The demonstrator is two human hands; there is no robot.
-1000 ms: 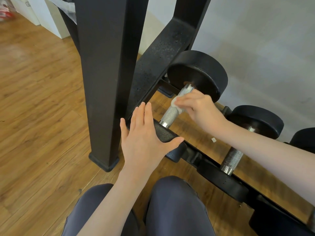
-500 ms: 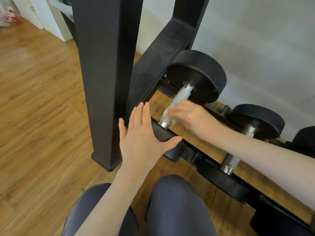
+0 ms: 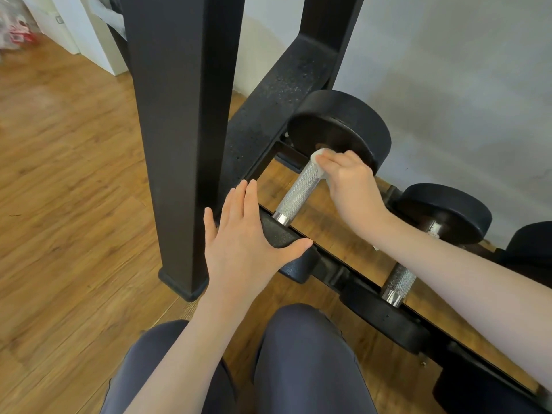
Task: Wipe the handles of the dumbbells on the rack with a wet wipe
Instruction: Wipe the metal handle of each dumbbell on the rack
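On a warm brown wood-plank floor (image 3: 68,180) beside a pale grey wall (image 3: 448,70), a black steel dumbbell rack (image 3: 179,130) holds a black round-headed dumbbell with a knurled silver handle (image 3: 298,189). The right hand (image 3: 349,186) pinches a crumpled white wet wipe (image 3: 318,158) against the handle's far end. The left hand (image 3: 242,243), fingers straight and flat, presses on the dumbbell's near head.

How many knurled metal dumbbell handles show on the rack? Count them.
2. One knurled silver handle lies leftmost, under the right hand with the white wipe; the second handle lies right of it. More may be hidden further right.
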